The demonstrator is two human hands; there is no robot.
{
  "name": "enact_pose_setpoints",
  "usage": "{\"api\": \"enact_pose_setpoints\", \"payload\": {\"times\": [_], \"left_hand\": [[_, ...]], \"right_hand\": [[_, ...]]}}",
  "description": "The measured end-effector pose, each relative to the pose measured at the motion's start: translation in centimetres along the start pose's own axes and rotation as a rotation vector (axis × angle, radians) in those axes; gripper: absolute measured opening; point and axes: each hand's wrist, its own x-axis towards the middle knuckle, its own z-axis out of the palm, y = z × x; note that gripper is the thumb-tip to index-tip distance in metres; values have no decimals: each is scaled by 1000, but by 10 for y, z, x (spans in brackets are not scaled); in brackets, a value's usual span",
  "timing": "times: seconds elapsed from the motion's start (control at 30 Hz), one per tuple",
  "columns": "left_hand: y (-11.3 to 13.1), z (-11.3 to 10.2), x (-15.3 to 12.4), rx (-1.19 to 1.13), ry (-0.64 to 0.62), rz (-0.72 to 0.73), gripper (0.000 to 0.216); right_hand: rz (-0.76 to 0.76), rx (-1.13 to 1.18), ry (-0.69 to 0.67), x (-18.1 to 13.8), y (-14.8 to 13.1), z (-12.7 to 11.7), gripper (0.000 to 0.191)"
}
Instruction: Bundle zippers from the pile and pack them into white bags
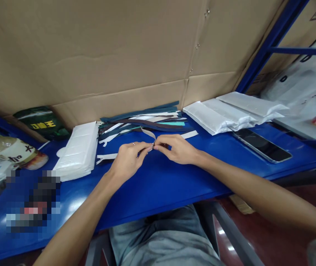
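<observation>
My left hand (129, 159) and my right hand (176, 148) meet over the middle of the blue table (158, 184), fingers pinched together on a thin white strip (148, 133) that curls up between them. A ring shows on my left hand. Just behind my hands lies a pile of long strips (144, 121) in dark teal, brown, white and turquoise. One more white strip (106, 156) lies flat to the left of my left hand.
A stack of clear plastic bags (77, 151) lies left of the strips, another stack of white packets (230, 111) at the back right. A phone (261, 145) rests face up on the right. Cardboard (105, 55) walls the back. Printed packages (8, 149) sit far left.
</observation>
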Motion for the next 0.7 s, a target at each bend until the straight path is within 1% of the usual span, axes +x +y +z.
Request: {"api": "enact_pose_setpoints", "payload": {"times": [0.1,0.17,0.23,0.3,0.33,0.37,0.4,0.47,0.53,0.57,0.6,0.63,0.7], "left_hand": [[-7,-14,3,131,6,-74,27],[-19,-35,3,269,34,-190,31],[-38,-64,-1,446,84,-333,36],[-58,-92,-8,600,187,-471,43],[-67,-105,-13,629,225,-507,46],[-74,-114,-17,602,298,-537,47],[-79,-120,-20,564,329,-554,48],[-81,-122,-23,540,342,-590,50],[-73,-112,-19,602,300,-610,49],[-67,-104,-16,643,287,-592,46],[-59,-94,-12,663,276,-544,44],[-51,-83,-8,668,278,-457,43],[-35,-60,0,602,282,-305,36]], "right_hand": [[-8,-179,23,2,11,-7,24],[49,-290,91,2,26,-20,24],[118,-387,159,-1,44,-38,22],[179,-467,224,-5,60,-57,21],[205,-498,254,-7,66,-66,21],[227,-521,286,-8,71,-72,20],[246,-535,314,-9,73,-77,18],[279,-524,345,-9,73,-80,15],[326,-469,343,-7,68,-75,12],[348,-428,324,-6,64,-72,13],[361,-382,293,-5,60,-67,14],[360,-333,256,-5,55,-62,15],[321,-233,181,-3,44,-50,16]]}}
